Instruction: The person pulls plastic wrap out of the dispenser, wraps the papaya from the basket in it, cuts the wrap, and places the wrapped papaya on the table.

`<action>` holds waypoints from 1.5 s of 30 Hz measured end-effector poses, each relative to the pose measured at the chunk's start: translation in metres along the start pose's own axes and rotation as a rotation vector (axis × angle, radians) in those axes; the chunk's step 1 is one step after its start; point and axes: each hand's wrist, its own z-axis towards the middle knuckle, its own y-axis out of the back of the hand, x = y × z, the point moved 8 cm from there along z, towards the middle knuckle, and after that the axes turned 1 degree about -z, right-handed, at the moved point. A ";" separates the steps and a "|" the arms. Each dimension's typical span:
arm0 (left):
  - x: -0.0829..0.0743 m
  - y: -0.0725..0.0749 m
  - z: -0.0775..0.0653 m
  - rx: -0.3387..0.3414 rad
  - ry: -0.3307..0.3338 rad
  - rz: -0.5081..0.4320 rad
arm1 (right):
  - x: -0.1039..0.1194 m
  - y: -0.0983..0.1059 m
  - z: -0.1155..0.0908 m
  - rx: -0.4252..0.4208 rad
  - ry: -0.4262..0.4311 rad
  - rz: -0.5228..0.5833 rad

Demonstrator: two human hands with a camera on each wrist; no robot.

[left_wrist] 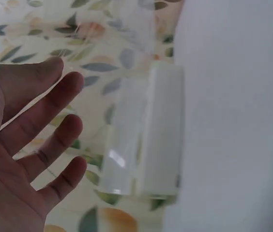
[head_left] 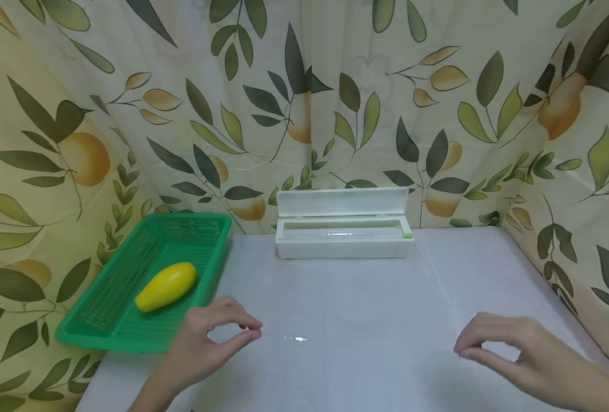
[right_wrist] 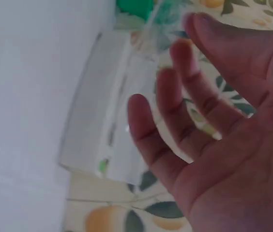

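Note:
My left hand (head_left: pixel 206 343) pinches clear plastic wrap between thumb and forefinger, over the table left of centre. Opposite it, my right hand (head_left: pixel 525 352) pinches the wrap the same way. The sheet is nearly invisible in the head view; a small glint shows between the hands. In the left wrist view, transparent plastic wrap (left_wrist: pixel 127 24) extends from the fingertips, and some shows by the right fingertips in the right wrist view. Beyond the hands stands a white wrap dispenser box (head_left: pixel 344 249), its lid (head_left: pixel 342 202) raised and a roll inside. A green slider (head_left: pixel 407 235) sits at its right end.
A green plastic basket (head_left: pixel 215 274) stands at the table's left, holding a yellow papaya-like fruit (head_left: pixel 166 286). The left hand is close to its near right corner. Leaf-and-fruit patterned curtains (head_left: pixel 335 109) enclose the white table (head_left: pixel 345 297) at the back and sides.

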 end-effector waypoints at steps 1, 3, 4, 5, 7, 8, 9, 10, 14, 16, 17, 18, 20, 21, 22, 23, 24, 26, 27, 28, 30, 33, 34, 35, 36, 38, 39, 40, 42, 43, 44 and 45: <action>0.004 -0.006 -0.009 0.014 -0.002 -0.002 | -0.005 -0.011 -0.006 0.046 -0.021 0.041; 0.013 -0.019 -0.026 0.042 0.004 -0.011 | -0.017 -0.032 -0.019 0.136 -0.079 0.126; 0.018 -0.025 -0.035 0.057 0.008 -0.020 | -0.024 -0.043 -0.025 0.190 -0.134 0.170; 0.023 -0.031 -0.043 0.073 0.022 -0.030 | -0.030 -0.052 -0.032 0.228 -0.174 0.212; 0.033 -0.044 -0.058 0.105 0.059 -0.064 | -0.040 -0.070 -0.043 0.273 -0.260 0.266; 0.038 -0.049 -0.065 0.115 0.088 -0.079 | -0.044 -0.077 -0.047 0.279 -0.306 0.277; 0.043 -0.055 -0.070 0.118 0.121 -0.092 | -0.049 -0.084 -0.051 0.277 -0.360 0.281; 0.048 -0.059 -0.075 0.116 0.155 -0.100 | -0.052 -0.088 -0.053 0.254 -0.396 0.265; 0.060 -0.072 -0.087 0.068 0.279 -0.092 | -0.057 -0.094 -0.056 0.017 -0.496 0.101; 0.061 -0.076 -0.089 0.040 0.299 -0.078 | -0.056 -0.093 -0.057 -0.125 -0.536 0.018; 0.062 -0.078 -0.090 0.033 0.309 -0.075 | -0.055 -0.094 -0.058 -0.183 -0.566 -0.008; 0.063 -0.080 -0.090 0.028 0.333 -0.073 | -0.055 -0.095 -0.060 -0.231 -0.595 -0.013; 0.067 -0.083 -0.093 0.025 0.405 -0.081 | -0.054 -0.099 -0.063 -0.295 -0.646 -0.011; 0.070 -0.085 -0.094 0.024 0.453 -0.084 | -0.054 -0.101 -0.065 -0.310 -0.664 -0.008; 0.072 -0.086 -0.096 0.024 0.501 -0.080 | -0.054 -0.103 -0.066 -0.319 -0.678 0.001; 0.075 -0.087 -0.098 0.025 0.548 -0.073 | -0.053 -0.105 -0.067 -0.322 -0.691 0.012; 0.077 -0.088 -0.100 0.023 0.598 -0.061 | -0.053 -0.107 -0.067 -0.323 -0.695 0.016; 0.081 -0.088 -0.102 0.017 0.672 -0.026 | -0.053 -0.109 -0.069 -0.320 -0.717 0.004; 0.083 -0.089 -0.104 0.015 0.708 -0.004 | -0.053 -0.110 -0.070 -0.319 -0.729 0.004; 0.085 -0.089 -0.105 0.012 0.735 0.014 | -0.054 -0.111 -0.072 -0.315 -0.747 0.010; 0.088 -0.089 -0.108 0.002 0.785 0.035 | -0.058 -0.114 -0.075 -0.298 -0.809 0.029; 0.092 -0.091 -0.110 -0.015 0.805 0.048 | -0.063 -0.118 -0.081 -0.261 -0.892 0.056; 0.093 -0.092 -0.111 -0.018 0.798 0.043 | -0.065 -0.120 -0.082 -0.242 -0.913 0.057; 0.094 -0.094 -0.111 -0.017 0.785 0.044 | -0.066 -0.121 -0.084 -0.225 -0.929 0.050; 0.094 -0.095 -0.111 -0.011 0.774 0.041 | -0.067 -0.122 -0.084 -0.213 -0.927 0.033; 0.095 -0.099 -0.111 0.022 0.747 0.055 | -0.068 -0.123 -0.086 -0.179 -0.929 0.009; 0.095 -0.102 -0.111 0.046 0.737 0.065 | -0.068 -0.124 -0.086 -0.170 -0.916 -0.008; 0.095 -0.104 -0.111 0.072 0.727 0.083 | -0.068 -0.124 -0.086 -0.167 -0.899 -0.024; 0.095 -0.108 -0.111 0.132 0.730 0.131 | -0.069 -0.126 -0.086 -0.136 -0.892 -0.041; 0.096 -0.110 -0.111 0.159 0.740 0.155 | -0.070 -0.127 -0.086 -0.117 -0.899 -0.050; 0.096 -0.111 -0.110 0.183 0.745 0.184 | -0.071 -0.128 -0.085 -0.097 -0.911 -0.063; 0.095 -0.112 -0.109 0.204 0.751 0.208 | -0.073 -0.130 -0.085 -0.070 -0.930 -0.071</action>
